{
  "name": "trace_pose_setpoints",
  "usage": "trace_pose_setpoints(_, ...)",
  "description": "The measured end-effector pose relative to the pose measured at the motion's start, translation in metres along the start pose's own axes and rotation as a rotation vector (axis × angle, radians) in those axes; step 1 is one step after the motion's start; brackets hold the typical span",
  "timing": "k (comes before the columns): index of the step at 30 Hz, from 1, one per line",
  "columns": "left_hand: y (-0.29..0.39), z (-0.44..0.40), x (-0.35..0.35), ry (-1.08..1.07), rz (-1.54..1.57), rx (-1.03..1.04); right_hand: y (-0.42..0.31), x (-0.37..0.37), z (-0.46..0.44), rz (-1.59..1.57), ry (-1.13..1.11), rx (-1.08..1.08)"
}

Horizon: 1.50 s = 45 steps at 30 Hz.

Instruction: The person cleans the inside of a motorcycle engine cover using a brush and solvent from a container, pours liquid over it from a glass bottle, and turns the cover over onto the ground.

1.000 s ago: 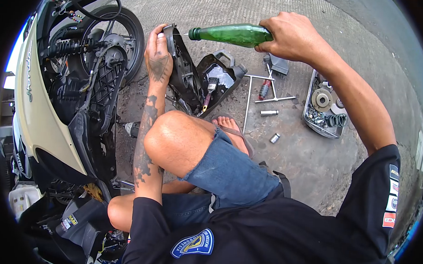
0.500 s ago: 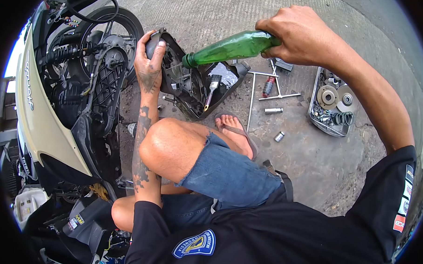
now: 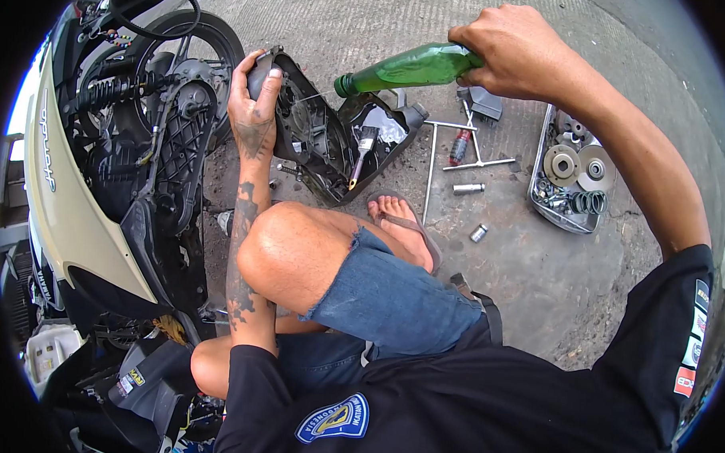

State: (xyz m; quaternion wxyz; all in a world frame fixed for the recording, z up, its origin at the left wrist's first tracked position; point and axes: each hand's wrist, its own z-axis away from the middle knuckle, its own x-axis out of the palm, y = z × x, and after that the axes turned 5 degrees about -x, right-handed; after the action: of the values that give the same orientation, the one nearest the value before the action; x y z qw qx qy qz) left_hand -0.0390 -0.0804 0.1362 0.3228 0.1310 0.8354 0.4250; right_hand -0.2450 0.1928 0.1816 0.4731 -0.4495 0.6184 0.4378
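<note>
My left hand (image 3: 255,103) grips the upper edge of a dark engine cover (image 3: 302,120), which stands tilted with its inner side toward the right. My right hand (image 3: 508,56) is wrapped round the base of a green bottle (image 3: 408,70). The bottle lies nearly level, its neck pointing left and slightly down, apart from the cover. A thin stream of liquid runs from its mouth to the cover's inside. Beneath and right of the cover is a cut-open black container (image 3: 397,152) with pale liquid and a brush (image 3: 363,151) in it.
A motorbike with its rear wheel (image 3: 232,62) and cream body panel (image 3: 76,208) stands at the left. T-handle wrenches (image 3: 478,163), a red-handled tool (image 3: 459,148) and sockets (image 3: 469,189) lie on the ground. A metal tray (image 3: 566,222) of parts is farther right. My sandalled foot (image 3: 402,228) is nearby.
The cover has tilted back, showing more of its inside. My right hand and the bottle first moved right and its neck dipped, then the neck rose slightly away from the cover.
</note>
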Motion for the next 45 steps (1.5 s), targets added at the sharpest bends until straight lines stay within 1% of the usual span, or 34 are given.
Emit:
trace_pose_setpoints(1,-0.001,0.0,0.0,0.0,0.0,0.0,0.0,0.001,0.0,0.0,0.0,0.0)
trace_pose_setpoints(3,-0.004,-0.002,-0.002,-0.004,-0.044,0.03,0.001,0.001,0.001,-0.003,-0.094,0.025)
trace_pose_setpoints(10,-0.004,-0.002,-0.003,-0.006,-0.043,0.031,0.002,0.001,0.008,-0.021,-0.094,-0.005)
trace_pose_setpoints(13,-0.006,-0.002,-0.003,-0.007,-0.028,0.043,0.001,-0.017,0.007,-0.087,0.015,-0.007)
trace_pose_setpoints(14,-0.005,-0.002,-0.003,-0.012,-0.018,0.027,0.002,-0.03,0.005,-0.089,0.016,-0.007)
trace_pose_setpoints(16,-0.006,-0.002,-0.003,-0.019,-0.009,0.011,0.004,-0.058,0.0,-0.198,-0.206,-0.048)
trace_pose_setpoints(18,-0.008,-0.002,-0.002,-0.014,0.042,0.02,0.002,-0.06,0.001,-0.211,-0.193,-0.059)
trace_pose_setpoints(20,-0.009,-0.002,-0.003,-0.011,0.018,0.026,0.001,-0.061,0.002,-0.151,-0.204,-0.124)
trace_pose_setpoints(24,-0.009,-0.002,-0.003,-0.011,0.007,0.021,0.001,-0.057,0.003,-0.174,-0.221,-0.146)
trace_pose_setpoints(27,-0.007,-0.002,-0.003,-0.005,-0.013,0.033,-0.003,-0.048,0.008,-0.128,-0.184,-0.192)
trace_pose_setpoints(29,-0.007,-0.003,-0.002,-0.003,-0.01,0.043,-0.011,-0.035,0.014,-0.075,0.038,-0.17)
trace_pose_setpoints(31,-0.004,-0.002,0.0,-0.001,-0.006,0.051,-0.012,-0.033,0.014,-0.084,0.031,-0.177)
trace_pose_setpoints(34,0.0,-0.001,0.001,-0.007,0.024,-0.007,-0.013,-0.035,0.014,-0.079,0.027,-0.192)
trace_pose_setpoints(39,-0.003,-0.004,0.001,-0.005,0.0,0.028,-0.015,-0.035,0.013,-0.069,-0.005,-0.176)
trace_pose_setpoints(43,-0.003,-0.003,0.002,-0.005,0.004,-0.004,-0.016,-0.032,0.012,-0.037,-0.019,-0.176)
trace_pose_setpoints(45,-0.005,-0.003,0.002,0.006,-0.015,0.034,-0.014,-0.029,0.011,-0.036,-0.01,-0.183)
